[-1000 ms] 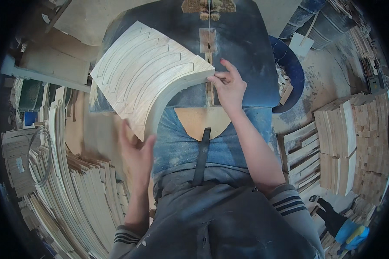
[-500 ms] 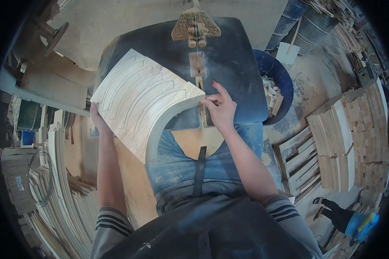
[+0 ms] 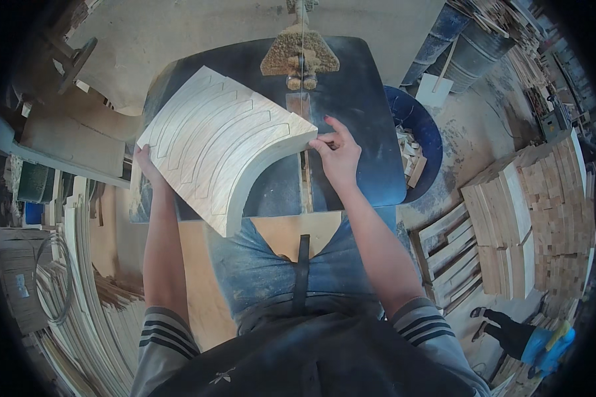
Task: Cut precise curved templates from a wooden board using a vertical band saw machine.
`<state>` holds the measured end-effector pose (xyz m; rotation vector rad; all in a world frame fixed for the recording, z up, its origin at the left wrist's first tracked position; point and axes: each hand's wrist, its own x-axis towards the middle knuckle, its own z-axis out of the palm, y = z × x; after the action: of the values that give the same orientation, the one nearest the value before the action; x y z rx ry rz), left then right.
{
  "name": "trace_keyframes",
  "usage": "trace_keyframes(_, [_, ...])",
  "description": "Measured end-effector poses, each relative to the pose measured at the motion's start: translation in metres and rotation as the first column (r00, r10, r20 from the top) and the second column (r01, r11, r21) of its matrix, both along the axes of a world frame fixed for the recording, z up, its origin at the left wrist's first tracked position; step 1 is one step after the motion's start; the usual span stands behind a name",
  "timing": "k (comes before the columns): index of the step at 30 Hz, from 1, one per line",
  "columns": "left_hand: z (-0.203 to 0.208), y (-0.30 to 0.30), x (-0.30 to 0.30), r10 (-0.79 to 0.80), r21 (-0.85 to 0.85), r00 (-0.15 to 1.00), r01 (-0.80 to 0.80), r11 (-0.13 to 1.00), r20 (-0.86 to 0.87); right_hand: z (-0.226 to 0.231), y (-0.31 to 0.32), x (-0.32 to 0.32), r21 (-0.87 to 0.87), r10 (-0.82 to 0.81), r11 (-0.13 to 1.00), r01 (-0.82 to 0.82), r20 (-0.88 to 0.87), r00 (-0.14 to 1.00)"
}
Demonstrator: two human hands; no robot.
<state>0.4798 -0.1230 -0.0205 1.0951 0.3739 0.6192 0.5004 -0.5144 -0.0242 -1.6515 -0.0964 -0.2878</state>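
A pale wooden block (image 3: 208, 142) with a row of curved outlines drawn on its top face and a concave curved near-right side lies tilted over the left half of a black band saw table (image 3: 367, 145). My left hand (image 3: 149, 167) grips its left edge, fingers partly hidden beneath. With thumb and bent fingers, my right hand (image 3: 340, 153) pinches its right corner, the index finger raised apart. Beyond the block, the thin saw blade (image 3: 302, 46) runs down past a sawdust-covered guard (image 3: 300, 56). The block's near corner juts over the table's front edge.
Right of the table stands a blue tub (image 3: 430, 142) with wood offcuts (image 3: 412, 159). Stacked wooden pieces (image 3: 536, 218) and a slatted wooden rack (image 3: 449, 255) lie farther right, near another person (image 3: 533, 341). Long wooden strips (image 3: 89, 291) lean at the left.
Both hands have shifted the block farther onto the table, turning it slightly clockwise. My view has also moved a little, so the table sits lower in it.
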Motion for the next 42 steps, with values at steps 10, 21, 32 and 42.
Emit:
trace_keyframes(10, [-0.009, 0.0, 0.027, -0.047, -0.06, 0.999, 0.047, 0.997, -0.006, -0.002, -0.004, 0.024, 0.055, -0.048, 0.997, 0.048, -0.014, 0.999])
trace_keyframes(21, [-0.012, 0.003, 0.028, -0.05, -0.075, 0.998, 0.047, 0.996, -0.044, 0.001, -0.002, 0.023, 0.031, -0.073, 0.997, 0.073, -0.011, 0.997])
trace_keyframes(32, [-0.016, 0.01, 0.031, -0.021, 0.004, 1.0, 0.021, 1.0, -0.016, 0.001, 0.003, 0.025, 0.009, -0.109, 0.994, 0.109, 0.021, 0.994])
trace_keyframes(42, [-0.014, -0.004, 0.034, -0.028, -0.098, 0.999, 0.03, 0.995, 0.022, -0.003, -0.002, 0.03, -0.039, -0.14, 0.989, 0.141, 0.017, 0.99])
